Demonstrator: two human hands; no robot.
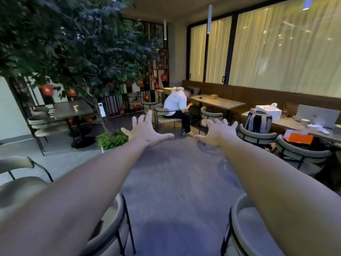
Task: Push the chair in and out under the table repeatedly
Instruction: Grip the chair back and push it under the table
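Left hand [146, 131], right hand [216, 134] splayed, chair [119, 215] beneath forearm

tree [64, 43] left | seated person [175, 106] centre | backpack [260, 121] right | curtains [276, 48] behind

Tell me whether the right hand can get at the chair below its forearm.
Probably yes: the right hand is open and empty, and nothing stands between it and the chair, though it must draw back.

Beige chair [110, 224], grey table [175, 182], orange folder [299, 138].
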